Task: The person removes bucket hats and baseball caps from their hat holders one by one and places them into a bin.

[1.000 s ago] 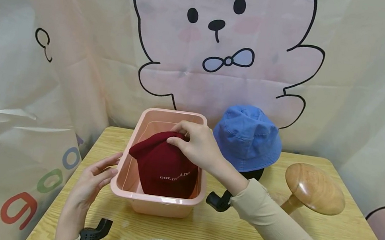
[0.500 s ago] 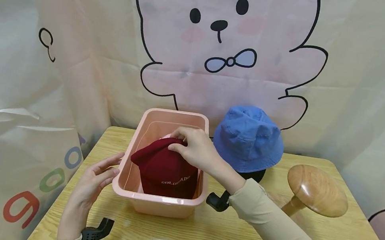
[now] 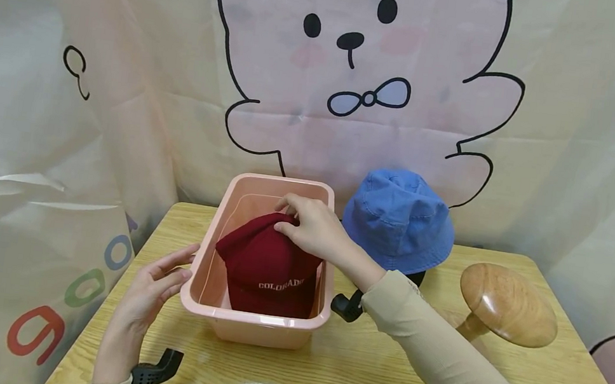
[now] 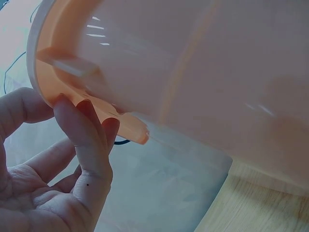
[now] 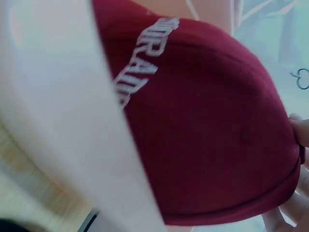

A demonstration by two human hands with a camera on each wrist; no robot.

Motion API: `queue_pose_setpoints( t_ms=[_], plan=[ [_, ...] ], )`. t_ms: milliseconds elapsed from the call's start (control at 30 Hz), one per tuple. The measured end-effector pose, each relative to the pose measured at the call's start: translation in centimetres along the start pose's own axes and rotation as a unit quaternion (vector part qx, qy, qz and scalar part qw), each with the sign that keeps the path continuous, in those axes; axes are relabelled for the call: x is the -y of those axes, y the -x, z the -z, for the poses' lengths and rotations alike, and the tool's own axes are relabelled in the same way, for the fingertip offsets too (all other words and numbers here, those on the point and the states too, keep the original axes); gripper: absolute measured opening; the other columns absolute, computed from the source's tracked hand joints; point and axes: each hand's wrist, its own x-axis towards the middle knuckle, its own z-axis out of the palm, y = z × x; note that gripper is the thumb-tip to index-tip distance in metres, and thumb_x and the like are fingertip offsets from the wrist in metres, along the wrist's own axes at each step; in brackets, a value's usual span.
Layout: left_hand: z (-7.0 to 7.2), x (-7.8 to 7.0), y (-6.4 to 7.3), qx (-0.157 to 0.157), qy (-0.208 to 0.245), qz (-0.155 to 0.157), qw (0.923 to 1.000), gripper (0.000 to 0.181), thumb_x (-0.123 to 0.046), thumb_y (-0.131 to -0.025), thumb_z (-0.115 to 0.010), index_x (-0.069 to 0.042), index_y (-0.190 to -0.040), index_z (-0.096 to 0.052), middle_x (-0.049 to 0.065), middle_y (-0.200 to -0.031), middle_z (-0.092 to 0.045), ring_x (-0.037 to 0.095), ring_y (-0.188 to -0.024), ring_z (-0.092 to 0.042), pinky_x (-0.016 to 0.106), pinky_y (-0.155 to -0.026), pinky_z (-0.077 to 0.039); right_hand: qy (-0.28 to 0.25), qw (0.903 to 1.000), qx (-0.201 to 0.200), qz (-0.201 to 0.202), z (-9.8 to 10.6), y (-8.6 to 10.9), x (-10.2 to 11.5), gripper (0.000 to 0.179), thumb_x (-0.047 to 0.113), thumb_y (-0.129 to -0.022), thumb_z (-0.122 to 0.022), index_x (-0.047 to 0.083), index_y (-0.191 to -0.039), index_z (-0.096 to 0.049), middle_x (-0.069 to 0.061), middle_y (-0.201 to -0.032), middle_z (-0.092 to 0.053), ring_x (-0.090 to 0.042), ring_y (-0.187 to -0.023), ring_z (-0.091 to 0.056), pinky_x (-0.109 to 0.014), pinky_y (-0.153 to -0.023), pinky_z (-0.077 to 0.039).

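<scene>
A dark red cap [image 3: 270, 264] with "COLORADO" lettering stands partly inside a pink plastic basin [image 3: 271, 320]. My right hand [image 3: 317, 231] pinches the cap's top edge between thumb and fingers. In the right wrist view, the cap [image 5: 212, 121] fills much of the picture behind the pale basin wall [image 5: 72, 106], with fingertips [image 5: 301, 133] at its far edge. My left hand [image 3: 151, 288] holds the basin's left rim. The left wrist view shows that hand [image 4: 63, 179] with its fingers curled at the rim. The cap's underside and the basin floor are mostly hidden.
A blue bucket hat [image 3: 398, 222] sits right of the basin, on a dark support partly seen below it. Farther right stands a wooden mushroom-shaped hat stand [image 3: 507, 305]. Everything rests on a wooden table [image 3: 376, 380] before a printed cloth backdrop [image 3: 117, 149].
The cap and my right hand dipped slightly into the basin, then rose a little. The left hand keeps its place on the rim. The head view has shifted slightly.
</scene>
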Motion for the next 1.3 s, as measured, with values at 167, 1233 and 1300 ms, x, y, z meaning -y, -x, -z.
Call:
queue_pose_setpoints(
  t_ms=[167,1233,1300],
  plan=[
    [-0.1,0.0,0.0,0.004,0.001,-0.004,1.0,0.04,-0.002,-0.094,-0.055,-0.005,-0.135,-0.056,-0.01,-0.107,-0.065,0.002,-0.097,-0.064,0.017,-0.082,-0.054,0.068,0.9966,-0.021,0.041,-0.5,-0.7,-0.7,0.017,0.026,-0.086,-0.072,0.016,-0.094,-0.06,0.0,-0.098,-0.059,-0.015,-0.089,-0.057,-0.033,-0.077,-0.049],
    [0.0,0.0,-0.1,0.009,0.004,-0.008,0.9999,0.04,-0.001,-0.094,-0.054,-0.005,-0.135,-0.056,-0.01,-0.108,-0.065,0.003,-0.098,-0.063,0.017,-0.082,-0.054,0.243,0.9617,0.04,0.12,-1.9,0.2,-1.3,0.02,0.037,-0.085,-0.07,0.019,-0.089,-0.062,0.003,-0.086,-0.061,-0.014,-0.069,-0.058,-0.029,-0.061,-0.046],
    [0.0,0.0,-0.1,0.01,0.005,-0.011,0.9999,0.04,0.0,-0.094,-0.053,-0.005,-0.134,-0.056,-0.01,-0.107,-0.065,0.003,-0.098,-0.063,0.017,-0.082,-0.054,0.245,0.9613,0.063,0.11,-2.0,0.2,-1.4,0.023,0.038,-0.085,-0.07,0.019,-0.096,-0.065,0.002,-0.091,-0.063,-0.015,-0.075,-0.061,-0.031,-0.065,-0.048]
  ],
)
